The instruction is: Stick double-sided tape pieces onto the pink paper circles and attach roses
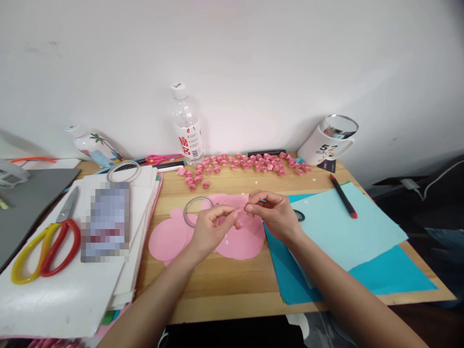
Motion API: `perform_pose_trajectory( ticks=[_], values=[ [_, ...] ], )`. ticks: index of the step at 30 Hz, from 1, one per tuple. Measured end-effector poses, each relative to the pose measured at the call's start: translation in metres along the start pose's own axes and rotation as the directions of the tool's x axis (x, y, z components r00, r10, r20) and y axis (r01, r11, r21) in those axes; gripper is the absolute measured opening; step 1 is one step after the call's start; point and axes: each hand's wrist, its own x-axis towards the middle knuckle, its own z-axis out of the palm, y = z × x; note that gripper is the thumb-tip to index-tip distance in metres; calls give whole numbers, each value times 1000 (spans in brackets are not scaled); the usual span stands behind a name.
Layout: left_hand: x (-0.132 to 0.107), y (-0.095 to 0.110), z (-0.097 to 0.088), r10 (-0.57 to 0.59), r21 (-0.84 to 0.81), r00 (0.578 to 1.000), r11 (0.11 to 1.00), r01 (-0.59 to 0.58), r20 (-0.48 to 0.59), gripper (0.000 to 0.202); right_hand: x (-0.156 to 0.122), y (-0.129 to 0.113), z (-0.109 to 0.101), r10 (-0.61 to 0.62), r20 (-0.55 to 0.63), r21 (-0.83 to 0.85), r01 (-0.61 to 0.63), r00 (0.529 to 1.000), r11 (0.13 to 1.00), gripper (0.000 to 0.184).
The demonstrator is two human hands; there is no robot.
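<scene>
Over the table, my left hand (213,224) and my right hand (273,212) are close together, thumbs and forefingers pinched. Whatever lies between the fingertips is too small to make out. Below them are flat pink paper circles (241,244), overlapping one another, with small white bits on top. A roll of clear tape (186,215) stands or leans on the pink paper beside my left hand. Several small rolled pink paper roses (246,163) are spread along the back of the table. Partly hidden behind my right wrist is a dark scissor handle (299,215).
A clear bottle (186,125) and a white mug (326,140) stand by the wall. Blue sheets (395,278) and a red-tipped marker (343,195) lie right. At left, white papers (68,304) carry yellow-and-red scissors (60,246), a blurred rectangular object (107,222) and another tape roll (123,164).
</scene>
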Motion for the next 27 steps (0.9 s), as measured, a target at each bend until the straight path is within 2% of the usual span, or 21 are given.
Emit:
perform_pose_trajectory(
  ticks=[7, 27],
  values=[
    [2, 6, -2, 13, 26, 999, 1000, -11, -45, 19, -1, 1, 0, 78, 31, -33, -77, 996, 997, 19],
    [1, 1, -2, 0, -1, 1000, 1000, 0, -22, 15, -1, -1, 0, 23, -31, -12, -23, 999, 1000, 15]
  ],
)
